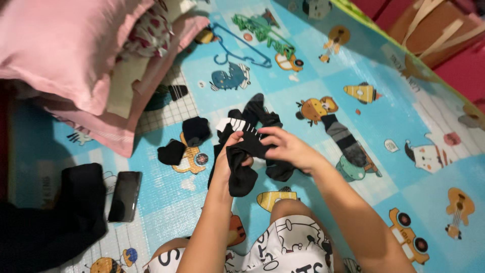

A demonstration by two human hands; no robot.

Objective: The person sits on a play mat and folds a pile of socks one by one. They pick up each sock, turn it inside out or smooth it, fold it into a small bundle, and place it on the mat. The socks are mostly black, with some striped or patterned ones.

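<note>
Fingers (241,139) around hanging black sock (241,177)

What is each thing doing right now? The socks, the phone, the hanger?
Left hand: shut on black sock.
Right hand: gripping the same black sock.
Rolled socks: two balled up, on the mat.
Grey sock: lying flat.
Phone: screen dark.
Blue hanger: lying flat, empty.

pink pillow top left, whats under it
Under the pink pillow lie a floral cloth, a cream layer and another pink pillow, stacked on the mat. Anything deeper in the stack is covered.
</note>
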